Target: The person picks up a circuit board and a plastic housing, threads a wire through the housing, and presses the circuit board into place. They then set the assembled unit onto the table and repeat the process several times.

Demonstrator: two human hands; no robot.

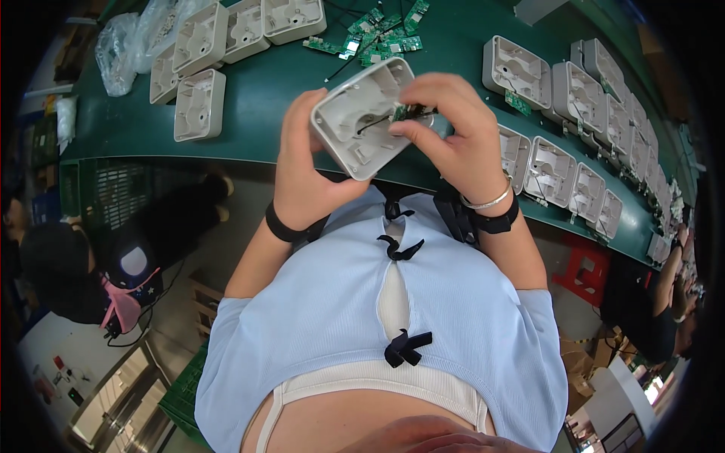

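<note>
A green bench (272, 98) carries grey plastic housings (200, 106) and green circuit boards (377, 34).

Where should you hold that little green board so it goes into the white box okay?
Probably by its thin outer edges, coming from the right, the box's open side. The right hand pinches the green board that way with its fingertips at the rim of the white box, which the left hand tilts open toward it. The board is flat and small.
</note>
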